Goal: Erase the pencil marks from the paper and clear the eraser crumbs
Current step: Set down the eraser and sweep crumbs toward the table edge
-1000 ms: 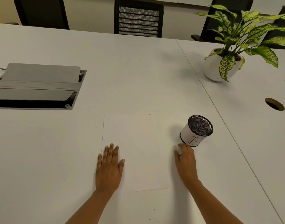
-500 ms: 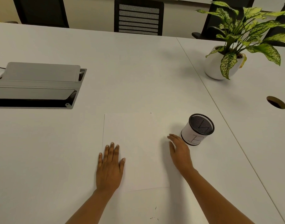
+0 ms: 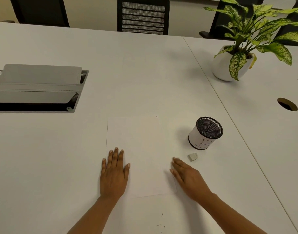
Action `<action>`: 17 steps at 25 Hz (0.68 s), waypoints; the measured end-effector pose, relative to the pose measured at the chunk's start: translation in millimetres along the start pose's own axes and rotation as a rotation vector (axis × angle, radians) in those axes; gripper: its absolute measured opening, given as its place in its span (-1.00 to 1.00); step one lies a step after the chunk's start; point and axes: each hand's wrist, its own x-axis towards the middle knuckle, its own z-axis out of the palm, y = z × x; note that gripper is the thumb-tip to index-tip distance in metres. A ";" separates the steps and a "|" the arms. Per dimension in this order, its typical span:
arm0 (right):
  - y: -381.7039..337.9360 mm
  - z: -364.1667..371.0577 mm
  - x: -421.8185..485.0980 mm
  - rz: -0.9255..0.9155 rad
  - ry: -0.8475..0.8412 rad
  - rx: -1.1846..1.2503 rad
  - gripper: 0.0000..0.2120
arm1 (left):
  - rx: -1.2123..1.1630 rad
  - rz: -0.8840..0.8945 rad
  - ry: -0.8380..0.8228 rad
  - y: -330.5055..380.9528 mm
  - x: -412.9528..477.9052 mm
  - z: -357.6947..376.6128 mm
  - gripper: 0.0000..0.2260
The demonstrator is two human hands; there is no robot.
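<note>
A white sheet of paper [image 3: 141,149] lies flat on the table [image 3: 57,166], to the left of the mesh pen cup [image 3: 205,133]. Its long axis runs away from the person. Its short near edge sits a little askew, the corner on the cup's side lying slightly farther off.

The left hand [image 3: 113,173] lies palm down on the near corner farthest from the cup, fingers straight and close together, gripping nothing. The right hand [image 3: 187,178] is flat as well, its straight fingers angled up and leftward. It rests over the paper's edge on the cup's side and holds nothing.

A small grey eraser [image 3: 193,156] lies just on the near side of the cup, apart from the right fingertips, its longer side set crosswise. Dark crumbs [image 3: 160,225] speckle the table well nearer the person than the cup.
</note>
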 end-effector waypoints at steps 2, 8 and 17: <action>-11.4 -13.2 -0.7 0.151 0.137 0.254 -0.51 | -0.004 0.000 -0.007 0.0 0.6 -1.1 -0.41; -22.7 -28.6 85.2 0.486 0.219 1.359 -0.66 | -0.011 0.002 -0.028 0.1 0.8 -2.8 -0.41; -3.5 -25.1 52.3 0.802 -0.075 1.478 -0.64 | -0.013 0.003 -0.010 0.4 1.7 -2.9 -0.40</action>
